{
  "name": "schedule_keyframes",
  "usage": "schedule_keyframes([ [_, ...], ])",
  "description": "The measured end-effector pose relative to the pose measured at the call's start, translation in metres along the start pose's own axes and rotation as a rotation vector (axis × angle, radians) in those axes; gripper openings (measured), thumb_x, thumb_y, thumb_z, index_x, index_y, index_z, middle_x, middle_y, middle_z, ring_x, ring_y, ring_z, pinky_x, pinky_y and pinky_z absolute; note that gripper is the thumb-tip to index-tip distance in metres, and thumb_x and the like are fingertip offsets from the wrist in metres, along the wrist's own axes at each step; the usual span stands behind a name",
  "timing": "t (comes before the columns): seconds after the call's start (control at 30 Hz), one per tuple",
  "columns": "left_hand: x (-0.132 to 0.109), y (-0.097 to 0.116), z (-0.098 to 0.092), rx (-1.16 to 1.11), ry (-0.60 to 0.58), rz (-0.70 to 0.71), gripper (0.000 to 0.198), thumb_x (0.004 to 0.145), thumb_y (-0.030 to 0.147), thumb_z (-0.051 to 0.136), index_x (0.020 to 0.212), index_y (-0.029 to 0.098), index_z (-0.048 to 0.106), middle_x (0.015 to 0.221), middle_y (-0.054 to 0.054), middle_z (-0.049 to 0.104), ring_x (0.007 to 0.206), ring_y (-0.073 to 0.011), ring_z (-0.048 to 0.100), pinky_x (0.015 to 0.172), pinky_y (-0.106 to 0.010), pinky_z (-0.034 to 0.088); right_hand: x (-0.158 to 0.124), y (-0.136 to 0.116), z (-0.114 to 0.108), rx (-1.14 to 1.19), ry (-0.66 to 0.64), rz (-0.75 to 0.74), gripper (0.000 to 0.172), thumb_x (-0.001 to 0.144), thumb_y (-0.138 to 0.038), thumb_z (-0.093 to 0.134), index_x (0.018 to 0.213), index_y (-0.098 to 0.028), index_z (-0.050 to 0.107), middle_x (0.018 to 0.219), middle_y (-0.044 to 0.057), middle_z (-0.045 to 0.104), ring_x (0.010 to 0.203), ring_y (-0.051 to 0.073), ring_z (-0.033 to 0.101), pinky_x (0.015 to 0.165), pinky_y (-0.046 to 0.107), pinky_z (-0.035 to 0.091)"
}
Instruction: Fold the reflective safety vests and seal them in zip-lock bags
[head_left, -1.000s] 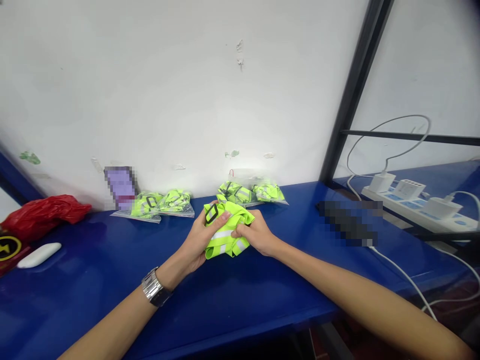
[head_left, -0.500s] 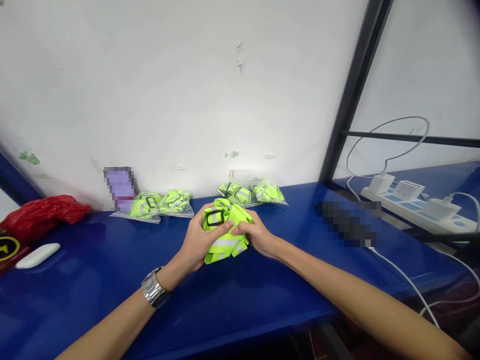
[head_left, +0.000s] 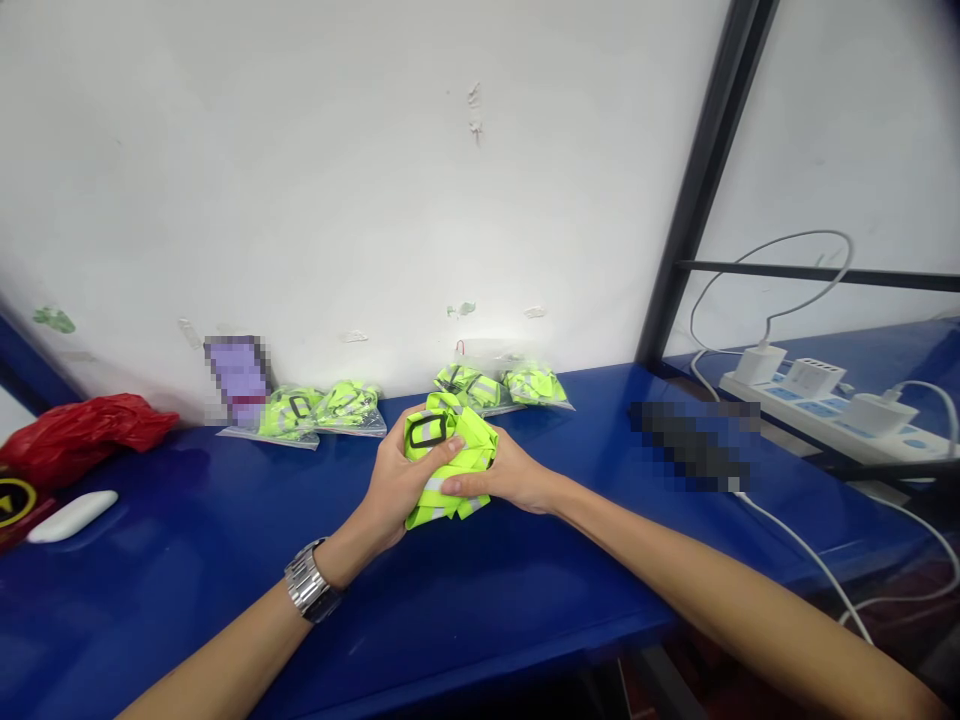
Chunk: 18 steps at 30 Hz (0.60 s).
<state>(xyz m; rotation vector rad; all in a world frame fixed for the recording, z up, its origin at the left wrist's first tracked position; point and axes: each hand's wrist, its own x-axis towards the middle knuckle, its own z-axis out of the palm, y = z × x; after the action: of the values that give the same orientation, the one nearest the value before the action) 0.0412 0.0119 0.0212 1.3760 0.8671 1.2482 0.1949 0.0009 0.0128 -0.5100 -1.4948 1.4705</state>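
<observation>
A fluorescent yellow-green reflective safety vest (head_left: 474, 450) is folded into a loose bundle and held over the blue table (head_left: 570, 590). It has silver reflective strips and a black rectangular buckle (head_left: 429, 432). My left hand (head_left: 401, 480) grips its left side, with the fingers lying just below the buckle. My right hand (head_left: 504, 478) presses on the right and lower front, its fingertips reaching across the bundle. Behind my hands, several vests in clear plastic bags (head_left: 465, 385) lie against the wall. A metal wristwatch (head_left: 307, 582) is on my left wrist.
A red plastic bag (head_left: 82, 425) and a white oblong object (head_left: 73, 516) lie at the table's left. A pixelated dark object (head_left: 694, 445) lies to the right. Beyond a black metal frame (head_left: 697, 200) is a white power strip (head_left: 817, 410) with plugs and white cables.
The vest is pressed into a tighter, more compact bundle. My hands have come closer together, with my right hand lower on its front.
</observation>
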Motion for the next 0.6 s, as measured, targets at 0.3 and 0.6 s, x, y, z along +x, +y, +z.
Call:
schedule_keyframes([
  [0.3,-0.002,0.005,0.005,-0.026,-0.094,-0.072,0.048,0.074,0.039,0.075,0.115,0.026,0.053,0.103,-0.002,0.066,0.094,-0.0206,0.065,0.076,-0.030,0.054,0.000,0.012,-0.002,0.031,0.137,-0.038,0.046,0.063,-0.033,0.083,0.103,-0.015,0.067,0.093,0.003,0.070,0.086,0.019,0.068,0.085,0.035,0.054],
  [0.6,0.010,-0.001,-0.005,0.040,-0.158,0.000,0.053,0.074,0.047,0.073,0.119,0.024,0.059,0.107,-0.006,0.064,0.103,-0.0235,0.061,0.089,-0.034,0.049,0.002,0.016,-0.004,0.074,0.346,-0.002,0.039,0.058,-0.027,0.084,0.093,-0.015,0.070,0.086,0.003,0.073,0.075,0.020,0.069,0.074,0.034,0.056],
])
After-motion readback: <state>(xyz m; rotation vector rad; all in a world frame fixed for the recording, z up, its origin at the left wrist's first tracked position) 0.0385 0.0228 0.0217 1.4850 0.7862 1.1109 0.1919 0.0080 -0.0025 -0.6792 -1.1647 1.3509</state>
